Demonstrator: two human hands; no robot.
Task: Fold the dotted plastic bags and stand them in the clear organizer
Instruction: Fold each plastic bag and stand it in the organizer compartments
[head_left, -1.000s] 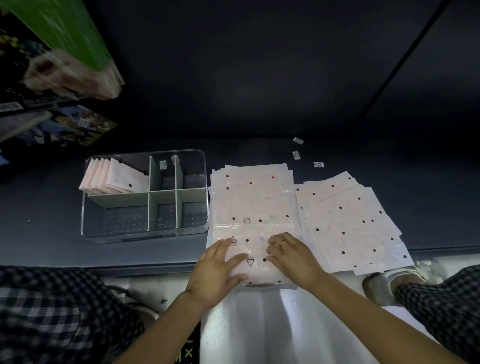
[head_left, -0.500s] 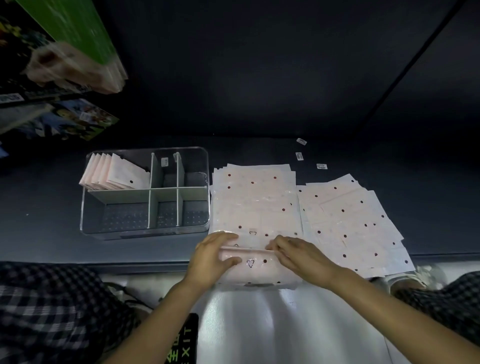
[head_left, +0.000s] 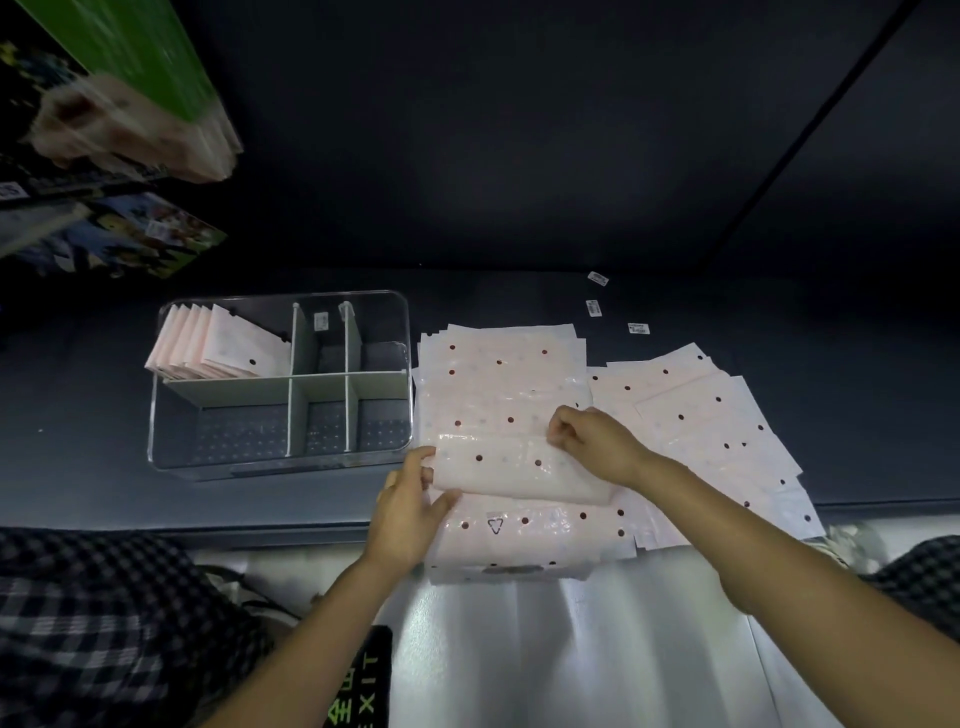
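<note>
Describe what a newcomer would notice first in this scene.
Two hands, left hand and right hand, fold a dotted plastic bag atop a central stack. Left of it stands a clear organizer with folded bags upright in its far-left compartment. A looser pile spreads right.

A dim, low-light scene with a dark upper half that shows almost no detail. Soft light falls from above onto the middle, brightening the pale dotted plastic bags (head_left: 501, 395), whose glossy film shows small glare patches. The wide-angle lens bends the bench (head_left: 78, 441) edge. Boxes (head_left: 119, 109) at upper left are smeared with blur. Shadows are faint.
</note>
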